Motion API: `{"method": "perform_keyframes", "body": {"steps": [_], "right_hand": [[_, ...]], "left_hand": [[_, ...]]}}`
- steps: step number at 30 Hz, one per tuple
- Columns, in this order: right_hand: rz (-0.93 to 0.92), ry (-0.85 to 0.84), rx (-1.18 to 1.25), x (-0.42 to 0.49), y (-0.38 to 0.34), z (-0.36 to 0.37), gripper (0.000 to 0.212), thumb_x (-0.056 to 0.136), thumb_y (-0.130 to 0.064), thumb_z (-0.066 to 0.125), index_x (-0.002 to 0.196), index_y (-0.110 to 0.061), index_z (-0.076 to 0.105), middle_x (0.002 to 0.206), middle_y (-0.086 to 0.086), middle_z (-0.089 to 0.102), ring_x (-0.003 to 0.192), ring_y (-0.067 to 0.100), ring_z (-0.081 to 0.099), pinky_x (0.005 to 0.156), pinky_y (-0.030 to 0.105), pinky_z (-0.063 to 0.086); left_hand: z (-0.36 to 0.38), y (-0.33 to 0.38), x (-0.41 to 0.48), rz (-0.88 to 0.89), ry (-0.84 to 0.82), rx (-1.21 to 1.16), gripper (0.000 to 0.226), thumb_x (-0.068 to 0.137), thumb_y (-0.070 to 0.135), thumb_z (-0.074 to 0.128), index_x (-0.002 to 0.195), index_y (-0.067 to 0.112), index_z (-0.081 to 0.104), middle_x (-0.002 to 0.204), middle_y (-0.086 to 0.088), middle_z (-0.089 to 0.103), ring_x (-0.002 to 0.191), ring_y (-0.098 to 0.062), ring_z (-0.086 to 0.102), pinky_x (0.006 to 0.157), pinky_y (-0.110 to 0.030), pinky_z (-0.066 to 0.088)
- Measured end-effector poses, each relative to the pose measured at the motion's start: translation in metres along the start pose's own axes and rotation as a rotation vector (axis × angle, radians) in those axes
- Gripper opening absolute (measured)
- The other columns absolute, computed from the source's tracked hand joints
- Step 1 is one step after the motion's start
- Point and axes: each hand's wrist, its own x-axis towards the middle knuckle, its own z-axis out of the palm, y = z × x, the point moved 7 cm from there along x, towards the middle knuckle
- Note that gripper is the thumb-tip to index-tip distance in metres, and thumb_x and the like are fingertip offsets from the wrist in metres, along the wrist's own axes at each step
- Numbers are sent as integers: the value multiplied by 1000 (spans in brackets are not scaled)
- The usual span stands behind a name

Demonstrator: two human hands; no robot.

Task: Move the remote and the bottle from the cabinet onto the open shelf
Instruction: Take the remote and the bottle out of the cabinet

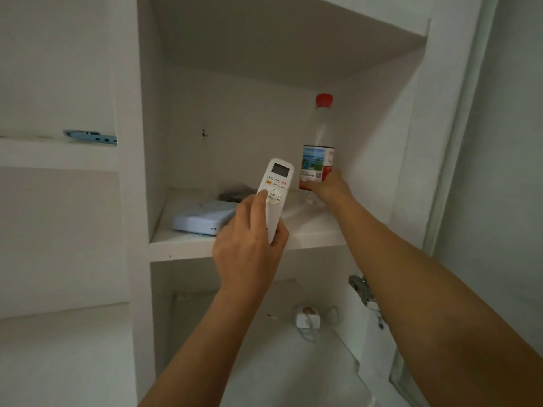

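Note:
My left hand (249, 245) grips a white remote (276, 189) by its lower half and holds it upright in front of the cabinet shelf (182, 245); its small screen faces me. A clear bottle (318, 148) with a red cap and a blue-and-red label stands upright at the back right of that shelf. My right hand (329, 186) is wrapped around the bottle's lower part, and the base is partly hidden behind the fingers. The open shelf (58, 154) lies to the left, outside the cabinet.
A flat white box (202, 220) and a dark object behind it sit on the left of the cabinet shelf. A blue item (91, 137) rests on the open shelf. Below, a white charger with cable (307, 318) lies in the lower compartment. A door hinge (360, 287) sticks out at right.

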Motion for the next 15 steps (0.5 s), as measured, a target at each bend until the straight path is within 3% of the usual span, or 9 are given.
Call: {"method": "perform_keyframes", "body": {"steps": [5,9,15], "right_hand": [[-35,6,32,-6,-6,-3,74,37,-51,74,106,-26,60,100,1,70,85,19,66,84,41,54],[-73,26,66,-42,-29,-14,51,63,-21,78,110,-15,60,106,8,69,92,22,65,84,34,51],[-147,77,79,-75,-49,-34,57,62,-27,78,112,-13,55,106,5,68,89,18,64,70,25,46]], "left_hand": [[0,0,1,-8,-6,8,37,72,25,65,106,11,57,92,-5,71,61,-20,65,46,-26,47],[0,0,1,-23,-33,-6,38,71,24,66,105,11,58,92,-5,71,62,-20,65,46,-25,47],[0,-1,1,-51,-111,-62,39,71,21,68,106,9,56,92,-9,71,63,-23,65,47,-27,48]]}}
